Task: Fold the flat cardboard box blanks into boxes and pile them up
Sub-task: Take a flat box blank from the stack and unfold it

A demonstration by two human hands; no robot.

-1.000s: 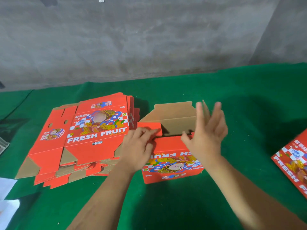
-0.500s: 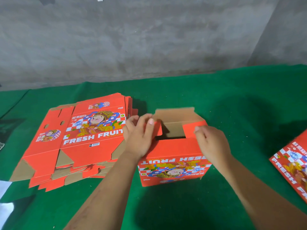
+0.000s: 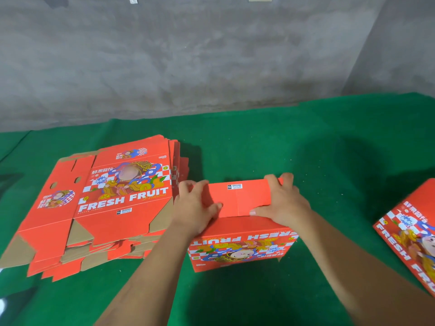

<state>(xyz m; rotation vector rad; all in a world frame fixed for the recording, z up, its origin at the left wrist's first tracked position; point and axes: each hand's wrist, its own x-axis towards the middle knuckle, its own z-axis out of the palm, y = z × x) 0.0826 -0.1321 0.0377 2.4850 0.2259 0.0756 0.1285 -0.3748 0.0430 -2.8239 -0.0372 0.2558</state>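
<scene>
Box held at both ends on green cloth

Box (image 3: pixel 244 231) stands at 6 o'clock on the cloth (image 3: pixel 306 149), red, its "FRESH FRUIT" print upside down toward the viewer and its top flaps folded flat. Left hand (image 3: pixel 194 208) grips the left end, fingers curled over the far edge, thumb on top. Right hand (image 3: pixel 282 203) grips the right end the same way. Blanks (image 3: pixel 103 203) lie stacked flat at 9 o'clock, just beside the box. Another box (image 3: pixel 412 238) sits at 3 o'clock, well apart.
</scene>
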